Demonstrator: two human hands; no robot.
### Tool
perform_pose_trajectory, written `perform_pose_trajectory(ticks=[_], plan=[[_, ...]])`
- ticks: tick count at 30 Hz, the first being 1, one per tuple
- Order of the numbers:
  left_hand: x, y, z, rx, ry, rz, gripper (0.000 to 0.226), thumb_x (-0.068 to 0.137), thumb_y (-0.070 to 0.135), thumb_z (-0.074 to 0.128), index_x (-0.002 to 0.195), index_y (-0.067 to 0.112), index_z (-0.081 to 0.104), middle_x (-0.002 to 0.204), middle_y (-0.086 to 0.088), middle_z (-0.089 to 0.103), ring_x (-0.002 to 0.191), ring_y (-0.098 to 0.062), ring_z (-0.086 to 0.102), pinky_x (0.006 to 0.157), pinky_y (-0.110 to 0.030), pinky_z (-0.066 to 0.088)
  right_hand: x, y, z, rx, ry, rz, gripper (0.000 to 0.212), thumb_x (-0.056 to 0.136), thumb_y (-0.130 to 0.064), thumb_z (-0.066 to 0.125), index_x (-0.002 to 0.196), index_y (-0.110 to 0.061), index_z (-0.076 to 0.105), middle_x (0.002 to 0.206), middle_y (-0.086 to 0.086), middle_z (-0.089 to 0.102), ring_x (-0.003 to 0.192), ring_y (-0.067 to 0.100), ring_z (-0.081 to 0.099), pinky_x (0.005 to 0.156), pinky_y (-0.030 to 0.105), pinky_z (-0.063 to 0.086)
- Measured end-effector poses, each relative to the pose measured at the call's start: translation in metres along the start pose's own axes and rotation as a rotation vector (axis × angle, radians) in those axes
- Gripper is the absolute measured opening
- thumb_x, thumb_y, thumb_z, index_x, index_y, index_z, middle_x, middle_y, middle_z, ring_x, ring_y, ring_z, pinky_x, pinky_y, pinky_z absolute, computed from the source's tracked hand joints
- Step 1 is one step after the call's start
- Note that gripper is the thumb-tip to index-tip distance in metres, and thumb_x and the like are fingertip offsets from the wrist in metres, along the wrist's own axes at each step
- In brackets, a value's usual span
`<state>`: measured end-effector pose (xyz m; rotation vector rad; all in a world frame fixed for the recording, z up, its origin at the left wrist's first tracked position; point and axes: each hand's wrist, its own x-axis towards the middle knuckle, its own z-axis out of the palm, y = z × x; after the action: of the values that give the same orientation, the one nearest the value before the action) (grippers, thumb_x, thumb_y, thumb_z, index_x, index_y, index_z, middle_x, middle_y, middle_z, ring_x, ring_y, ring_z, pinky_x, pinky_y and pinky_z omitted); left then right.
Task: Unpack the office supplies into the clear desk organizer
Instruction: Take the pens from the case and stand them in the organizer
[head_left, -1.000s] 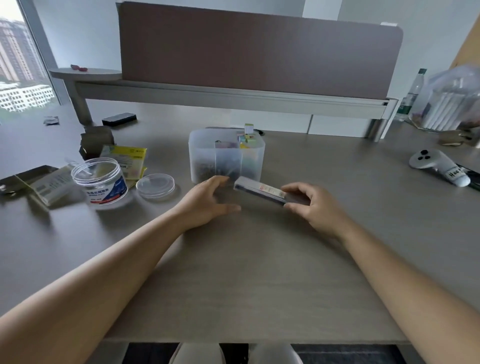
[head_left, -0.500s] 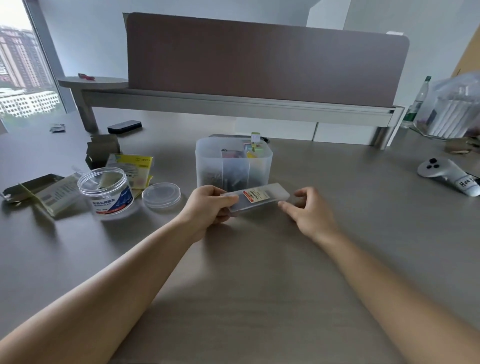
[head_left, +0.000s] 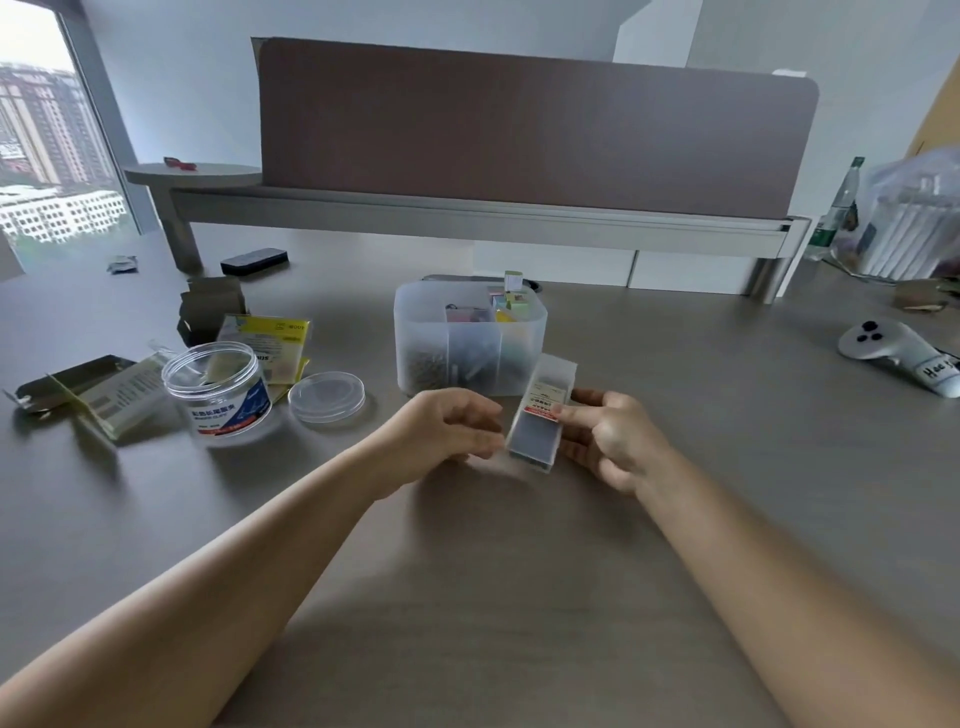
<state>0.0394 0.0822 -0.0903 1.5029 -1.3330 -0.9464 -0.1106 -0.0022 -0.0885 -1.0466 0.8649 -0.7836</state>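
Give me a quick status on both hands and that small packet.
Left hand and right hand both gripping the small clear packet, held above the desk. Desk organizer just behind, already partly filled. Nothing between packet and organizer.

Materials and surface finishes, desk area

The desk is matt grey wood-grain laminate. The desk organizer is frosted, semi-translucent plastic with smooth walls. The slim case is clear frosted plastic carrying a paper label. The jar is glossy transparent plastic with a printed label; its lid is clear glossy plastic. The partition panel looks matt brown; its rail is brushed metal.
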Motion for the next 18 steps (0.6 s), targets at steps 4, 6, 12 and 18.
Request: perform_pose_trajectory(ticks=[4,6,12,18], plan=[[0.008,-0.004,-0.007,0.012,0.164,0.017,0.046,0.079,0.008,0.065,0.122,0.016,0.049,0.111,-0.001,0.055,0.079,-0.006,0.054,0.069,-0.019,0.046,-0.009,-0.007,-0.015,-0.121,-0.055,-0.019,0.025,0.088,0.007,0.043,0.108,-0.006,0.050,0.081,0.007,0.061,0.068,0.016,0.061,0.051,0.021,0.054],[0.010,-0.006,-0.007,-0.026,0.160,0.019,0.055,0.080,0.007,0.063,0.130,0.015,0.042,0.119,-0.003,0.053,0.082,-0.005,0.056,0.070,-0.021,0.047,-0.013,-0.008,-0.019,-0.165,-0.124,-0.044,0.024,0.088,0.009,0.040,0.102,-0.005,0.055,0.081,0.007,0.062,0.059,0.010,0.065,0.050,0.016,0.053],[0.007,-0.005,-0.005,-0.211,0.026,0.058,0.061,0.079,-0.009,0.057,0.128,0.022,0.038,0.091,0.000,0.061,0.077,-0.011,0.059,0.065,-0.018,0.050,-0.015,-0.008,-0.017,-0.275,-0.340,-0.087,0.026,0.087,0.006,0.044,0.092,-0.011,0.062,0.074,-0.003,0.069,0.062,0.001,0.065,0.056,0.012,0.052],[0.000,-0.001,-0.010,-0.343,0.072,0.053,0.038,0.077,-0.010,0.057,0.095,0.023,0.048,0.087,-0.004,0.058,0.070,-0.011,0.065,0.064,-0.023,0.056,-0.009,-0.001,-0.010,-0.505,-0.250,-0.309,0.018,0.082,-0.003,0.060,0.082,-0.021,0.063,0.080,-0.005,0.064,0.069,-0.002,0.060,0.063,0.007,0.048]])
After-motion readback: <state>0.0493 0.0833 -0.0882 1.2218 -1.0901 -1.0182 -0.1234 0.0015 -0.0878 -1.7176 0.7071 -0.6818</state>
